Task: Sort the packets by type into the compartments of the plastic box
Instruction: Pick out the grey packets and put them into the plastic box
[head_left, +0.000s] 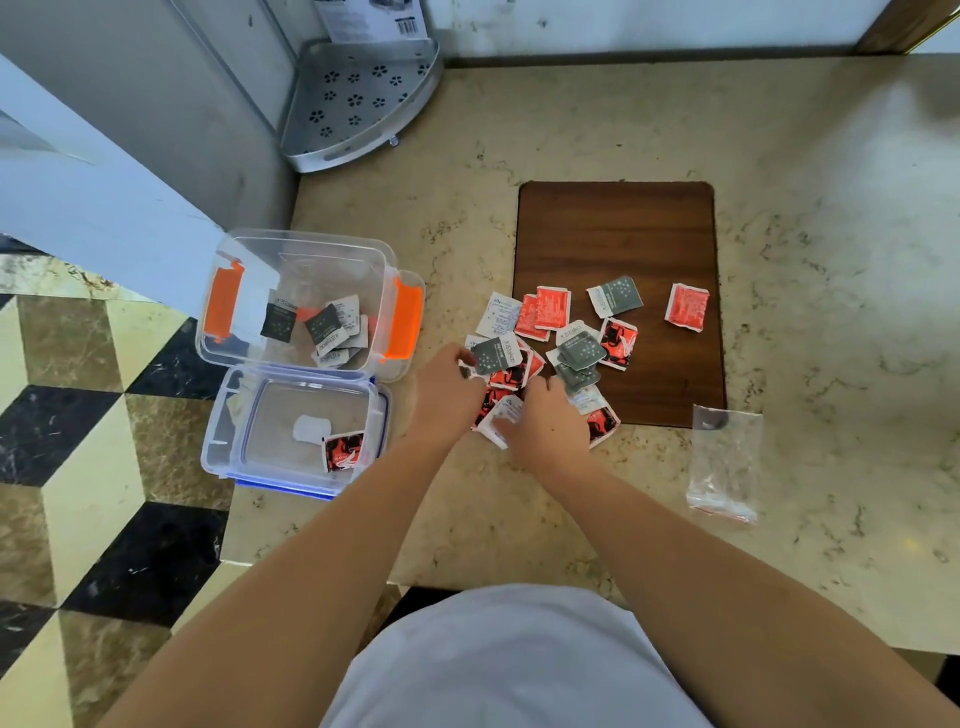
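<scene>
A flat grey square packet (494, 355) is pinched in the left hand (448, 391); the right hand (546, 422) is pressed, curled fingers (540, 391) down, onto the crinkled foil packet heap (558, 353), its grasp untellable. The heap is spread across marbled bench (597, 509) and wood-grain board (623, 234), beside the clear orange-latched plastic box (306, 306).

Both hands sit on the near edge of the packet pile (550, 348), the left hand (449, 392) just left of the right hand (545, 421). Beyond and right of them the pile spreads onto the board (618, 228), with one packet (687, 306) apart at far right. Left of the left hand stand two boxes on the counter (519, 519): the nearer box (298, 431), and behind it the farther box (306, 304), both holding packets. Right of the right hand lies a bag (724, 462).
</scene>
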